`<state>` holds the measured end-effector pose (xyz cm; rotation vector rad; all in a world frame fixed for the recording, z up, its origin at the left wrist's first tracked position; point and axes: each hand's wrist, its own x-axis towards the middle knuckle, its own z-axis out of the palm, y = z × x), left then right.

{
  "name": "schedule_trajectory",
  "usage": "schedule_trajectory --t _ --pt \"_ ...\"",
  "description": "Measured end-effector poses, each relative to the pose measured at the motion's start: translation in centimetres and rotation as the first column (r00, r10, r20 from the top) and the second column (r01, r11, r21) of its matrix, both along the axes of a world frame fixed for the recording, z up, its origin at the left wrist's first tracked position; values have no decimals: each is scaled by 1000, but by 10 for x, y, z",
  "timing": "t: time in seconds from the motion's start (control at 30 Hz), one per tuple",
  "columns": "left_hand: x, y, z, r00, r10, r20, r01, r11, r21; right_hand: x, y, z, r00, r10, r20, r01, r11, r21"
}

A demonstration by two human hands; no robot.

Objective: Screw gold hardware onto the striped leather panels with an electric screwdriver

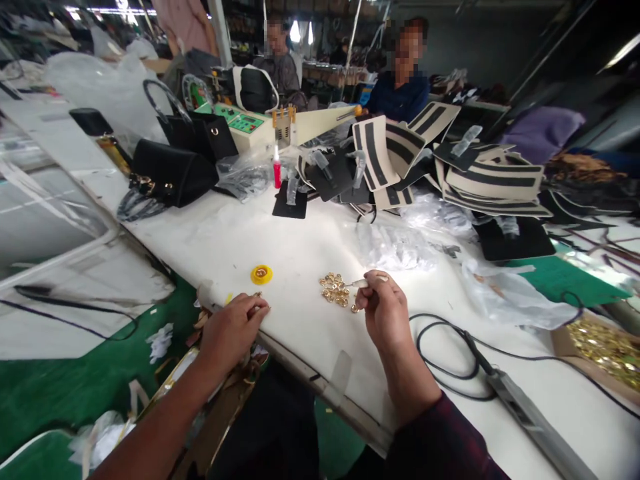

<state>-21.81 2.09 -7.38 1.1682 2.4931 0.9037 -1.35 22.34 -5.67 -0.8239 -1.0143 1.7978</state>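
Observation:
My right hand (384, 303) pinches a slim whitish tool with a fine tip (357, 283). Its tip reaches the right side of a small heap of gold metal fittings (335, 289) on the white table. At the table's front edge my left hand (237, 323) is closed, thumb and fingertips together. A small gold fitting (258, 294) shows at its fingers; the rest of what it grips is hidden. Just beyond that hand lies a round yellow dish (261, 274) with something brownish in its middle.
A grey handheld tool (535, 420) with a coiled black cable lies at right, near a box of gold fittings (607, 350). Striped panels (495, 177), black handbags (173, 173), a red bottle (277, 168) and a machine (245, 123) stand farther back. Several people are beyond.

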Motion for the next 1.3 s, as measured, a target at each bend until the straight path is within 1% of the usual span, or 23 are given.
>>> schedule_trajectory --t 0.07,0.13,0.2,0.27,0.3,0.33,0.4,0.47,0.5,0.57,0.63,0.73,0.83,0.93,1.03,1.1,1.2,1.3 --pt "-1 1 -3 995 23 -96 -28 998 -57 2 3 0 999 -10 -35 9 1000 -26" --pt "1 0 -5 978 65 -197 -84 992 -90 4 5 2 998 -9 -63 7 999 -35" --pt "9 1 -7 957 96 -273 -110 993 -35 6 5 4 997 -10 -77 6 999 -40" --pt "21 5 -6 948 54 -312 -34 997 69 8 5 6 997 -12 -82 9 999 -42" --pt "29 10 -5 947 8 -321 29 993 110 8 4 7 997 -14 -82 11 999 -42" --pt "37 17 -3 946 -53 -321 97 987 125 9 4 8 996 -14 -84 11 999 -41" --pt "51 37 0 938 -145 -314 180 980 85 10 3 8 996 -15 -91 11 999 -41" --pt "62 60 2 931 -198 -308 211 977 12 10 3 7 995 -15 -96 12 999 -38" --pt "65 71 2 927 -232 -295 234 972 -30 10 3 6 995 -13 -95 10 999 -36" --pt "67 89 -1 920 -273 -280 268 962 -57 10 3 4 996 -12 -91 9 999 -32" --pt "66 100 -5 918 -297 -262 291 955 -63 10 4 1 996 -10 -91 7 1000 -26" --pt "62 105 -10 931 -293 -219 289 956 -50 11 6 -2 996 5 -90 -6 1000 -6" --pt "58 104 -12 951 -271 -152 274 962 -1 11 7 -4 997 17 -76 -16 1000 7" --pt "57 103 -11 966 -252 -57 257 963 83 10 6 -5 998 17 -66 -17 1000 5" --pt "58 99 -10 973 -217 76 200 961 188 9 3 -4 998 27 -57 -27 1000 10" --pt "61 94 -9 964 -181 195 130 961 246 10 1 -3 998 43 -48 -42 999 22" --pt "70 84 -8 919 -126 374 17 960 281 10 -4 0 997 69 -31 -66 995 71" --pt "81 73 -6 875 -107 472 -38 957 287 10 -10 3 996 87 -29 -83 989 123"
